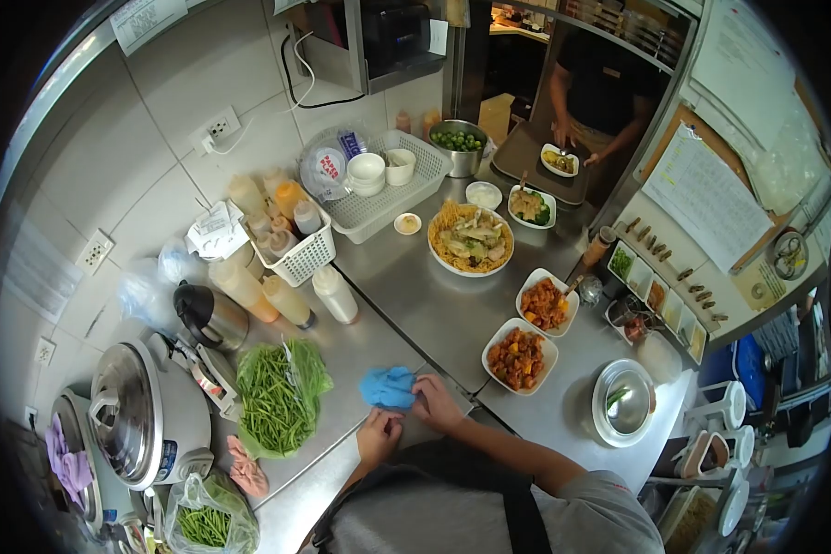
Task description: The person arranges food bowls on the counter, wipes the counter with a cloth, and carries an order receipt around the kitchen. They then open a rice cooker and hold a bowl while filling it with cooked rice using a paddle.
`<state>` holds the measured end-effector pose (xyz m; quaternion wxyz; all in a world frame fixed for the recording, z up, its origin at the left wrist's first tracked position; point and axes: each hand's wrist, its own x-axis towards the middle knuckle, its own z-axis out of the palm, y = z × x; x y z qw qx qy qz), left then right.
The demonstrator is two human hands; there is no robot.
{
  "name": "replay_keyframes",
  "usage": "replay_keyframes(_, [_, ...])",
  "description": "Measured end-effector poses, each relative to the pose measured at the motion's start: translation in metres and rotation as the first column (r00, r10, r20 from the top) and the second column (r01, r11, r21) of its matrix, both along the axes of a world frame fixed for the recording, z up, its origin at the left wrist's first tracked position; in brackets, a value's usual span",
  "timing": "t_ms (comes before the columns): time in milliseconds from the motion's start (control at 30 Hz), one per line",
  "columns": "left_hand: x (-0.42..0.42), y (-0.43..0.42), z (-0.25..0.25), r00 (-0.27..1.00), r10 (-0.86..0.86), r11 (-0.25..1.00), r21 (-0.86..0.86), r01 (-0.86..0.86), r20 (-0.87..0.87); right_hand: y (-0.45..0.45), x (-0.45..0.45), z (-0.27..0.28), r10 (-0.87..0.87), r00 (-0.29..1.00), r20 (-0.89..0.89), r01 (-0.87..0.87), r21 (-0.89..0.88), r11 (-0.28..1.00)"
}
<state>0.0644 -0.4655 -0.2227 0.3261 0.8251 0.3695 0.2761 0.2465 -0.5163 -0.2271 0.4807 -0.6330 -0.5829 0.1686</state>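
At the counter's near edge my right hand (437, 403) has its fingers closed on a crumpled blue cloth (388, 387), which lies on the steel counter (379, 323). My left hand (379, 436) rests just below the cloth with its fingers curled; whatever they may hold is too small to make out. Left of the cloth is an open plastic bag of green beans (277, 397). Two square white bowls of red saucy food, one nearer (519, 357) and one farther (548, 303), stand to the right.
A noodle dish (471, 240) stands farther back. Sauce bottles fill a white basket (307, 258) beside a kettle (210, 316). A rice cooker (150, 415) stands left, a metal bowl (624, 403) right. Behind the pass, another person (605, 92) handles a small bowl on a tray (526, 152).
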Motion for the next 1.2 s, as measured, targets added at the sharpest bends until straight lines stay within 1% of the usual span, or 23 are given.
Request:
replay_keyframes(33, [0.0,0.0,0.0,1.0,0.002,1.0,-0.011,-0.002,-0.007,0.0,0.001,-0.002,-0.017,0.999,-0.047,0.018,0.01,1.0])
replay_keyframes(133, [0.0,-0.001,0.001,1.0,0.003,0.999,-0.033,-0.003,-0.004,0.0,0.001,-0.005,-0.09,0.991,-0.103,0.093,0.019,0.995])
replay_keyframes(233, [-0.001,0.0,0.003,1.0,-0.01,0.999,-0.04,0.011,0.011,0.0,0.001,-0.003,-0.137,0.984,-0.113,0.134,-0.032,0.99])
replay_keyframes(333, [0.0,0.0,0.002,1.0,-0.005,1.0,-0.031,0.005,0.012,0.003,0.002,0.002,-0.187,0.965,-0.182,0.157,-0.166,0.974])
replay_keyframes(433, [-0.003,0.002,-0.002,1.0,-0.028,0.999,-0.034,0.028,0.009,0.005,0.003,0.01,-0.188,0.945,-0.268,0.118,-0.257,0.959])
replay_keyframes(533, [-0.005,0.002,-0.006,0.998,-0.06,0.997,-0.046,0.06,0.011,0.008,0.0,0.009,-0.146,0.949,-0.279,0.109,-0.141,0.984])
replay_keyframes(633, [-0.005,0.005,-0.002,1.0,-0.009,1.0,-0.024,0.01,0.026,0.016,-0.002,-0.002,-0.117,0.973,-0.2,0.111,-0.041,0.993])
replay_keyframes(733, [-0.006,0.0,0.005,0.999,0.035,0.998,-0.047,-0.034,0.023,0.014,-0.001,-0.003,-0.13,0.984,-0.119,0.106,-0.188,0.977])
replay_keyframes(800, [-0.008,-0.001,0.002,0.999,0.031,0.999,-0.038,-0.032,-0.018,0.014,0.0,-0.002,-0.127,0.988,-0.092,0.107,-0.198,0.974])
replay_keyframes(833, [-0.009,-0.001,0.001,0.999,0.032,0.999,-0.044,-0.032,-0.007,0.013,-0.003,-0.002,-0.137,0.987,-0.083,0.118,-0.203,0.972])
replay_keyframes(967, [-0.01,0.0,-0.002,1.0,0.017,0.997,-0.082,-0.016,0.013,0.015,-0.008,0.002,-0.148,0.988,0.054,0.155,-0.183,0.971])
replay_keyframes(1067, [-0.011,0.001,-0.001,1.0,0.004,0.995,-0.103,-0.003,0.012,0.017,-0.008,0.004,-0.132,0.983,0.124,0.144,-0.09,0.985])
replay_keyframes(1100, [-0.011,0.001,-0.001,1.0,0.0,0.994,-0.106,0.001,0.014,0.017,-0.008,0.004,-0.127,0.982,0.139,0.141,-0.094,0.986])
replay_keyframes(1167, [-0.012,0.002,-0.001,1.0,0.011,0.997,-0.074,-0.01,0.009,0.018,-0.007,0.004,-0.129,0.977,0.168,0.147,-0.098,0.984])
replay_keyframes(1200, [-0.01,0.003,-0.001,1.0,0.004,0.998,-0.055,-0.003,0.011,0.018,-0.007,0.008,-0.114,0.981,0.156,0.131,-0.101,0.986])
